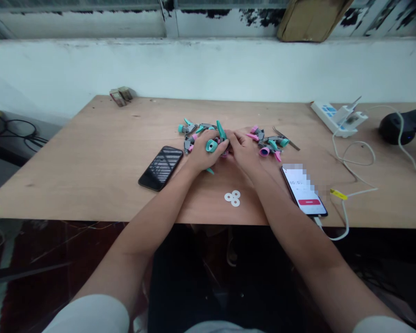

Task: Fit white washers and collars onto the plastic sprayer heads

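Note:
My left hand [205,152] is closed around a trigger spray head [211,146] with a teal round collar and a teal lever pointing up. From the other side, the bent fingers of my right hand [243,147] meet it at its grey part; what lies between those fingertips is hidden. Behind and left of my left hand is a group of teal, pink and grey spray heads [189,128]. A second group of spray heads [272,144] lies just right of my right hand. Three white ring washers [233,198] lie together nearer the table edge.
A dark phone [161,168] lies left of my left forearm. Right of my right forearm, a lit phone [305,190] is plugged into a white cable [346,222]. Tweezers [287,138], a power strip [333,119], a black device [397,126] and small stacked blocks [120,96] are farther back.

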A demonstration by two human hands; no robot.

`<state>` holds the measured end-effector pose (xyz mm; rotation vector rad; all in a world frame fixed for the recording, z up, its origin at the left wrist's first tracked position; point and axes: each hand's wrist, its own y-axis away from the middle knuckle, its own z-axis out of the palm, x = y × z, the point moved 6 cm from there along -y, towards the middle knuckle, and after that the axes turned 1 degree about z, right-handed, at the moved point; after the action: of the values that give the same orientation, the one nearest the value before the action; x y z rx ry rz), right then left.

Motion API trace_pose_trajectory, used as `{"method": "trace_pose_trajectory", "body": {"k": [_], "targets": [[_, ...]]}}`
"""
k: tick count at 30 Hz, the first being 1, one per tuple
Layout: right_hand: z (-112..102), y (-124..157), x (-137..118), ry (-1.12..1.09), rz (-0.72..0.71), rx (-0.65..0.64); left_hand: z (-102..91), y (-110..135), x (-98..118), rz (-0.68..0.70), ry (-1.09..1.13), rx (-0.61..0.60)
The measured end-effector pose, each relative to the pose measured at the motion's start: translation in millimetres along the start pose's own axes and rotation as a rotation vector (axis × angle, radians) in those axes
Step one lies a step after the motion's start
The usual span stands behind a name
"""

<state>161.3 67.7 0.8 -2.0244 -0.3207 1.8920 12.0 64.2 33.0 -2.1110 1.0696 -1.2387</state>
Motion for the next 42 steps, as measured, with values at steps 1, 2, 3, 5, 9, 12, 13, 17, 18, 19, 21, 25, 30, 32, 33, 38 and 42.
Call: {"method": "trace_pose_trajectory", "body": {"k": [1, 2, 3, 5, 9, 12, 13, 17, 18, 19, 21, 25, 30, 32, 33, 38, 42], "targets": [[3, 1, 0, -0.032, 0.019, -0.061, -0.9, 0, -1, 0.002, -0.028, 0.021], [6, 2, 1, -0.062, 0.043, -0.109, -1.8, 1, -4, -0.011, -0.050, 0.045], [8, 3, 0, -0.090, 0.070, -0.141, -2.4, 1, -8, -0.038, -0.058, 0.066], [5, 5, -1, -0.129, 0.115, -0.142, -2.9, 2, -20, -0.098, -0.023, 0.108], [-13, 4, -2, -0.121, 0.183, -0.112, -7.7, 3, -41, -0.129, 0.055, 0.236], [-11, 10, 2, -0.003, 0.312, -0.397, -11.3, 4, -54, -0.203, 0.000, 0.277], [-9, 15, 3, 0.069, 0.368, -0.513, -11.8, 4, -56, -0.217, -0.013, 0.274], [-7, 25, 0, 0.405, 0.422, -0.760, -15.4, 5, -52, -0.184, 0.054, 0.312], [-7, 24, -2, 0.461, 0.401, -0.759, -16.1, 5, -50, -0.177, 0.079, 0.321], [-8, 23, -4, 0.501, 0.383, -0.743, -16.8, 4, -49, -0.174, 0.100, 0.329], [-10, 20, -6, 0.541, 0.350, -0.696, -17.8, 4, -47, -0.180, 0.130, 0.340], [-25, 10, -12, 0.602, 0.210, -0.484, -19.1, 3, -44, -0.206, 0.162, 0.354], [-91, 3, -25, 0.945, 0.321, 0.224, -20.0, 1, -39, -0.206, 0.154, 0.338], [-100, 5, -23, 1.072, 0.408, 0.226, -19.7, 1, -37, -0.196, 0.150, 0.326], [-100, 6, -19, 1.118, 0.454, 0.180, -19.1, 1, -37, -0.189, 0.148, 0.317], [-85, 9, -6, 1.206, 0.505, 0.029, -15.5, 2, -39, -0.164, 0.143, 0.296], [-74, 6, -7, 1.215, 0.478, -0.003, -13.0, 2, -40, -0.141, 0.153, 0.279]]}}
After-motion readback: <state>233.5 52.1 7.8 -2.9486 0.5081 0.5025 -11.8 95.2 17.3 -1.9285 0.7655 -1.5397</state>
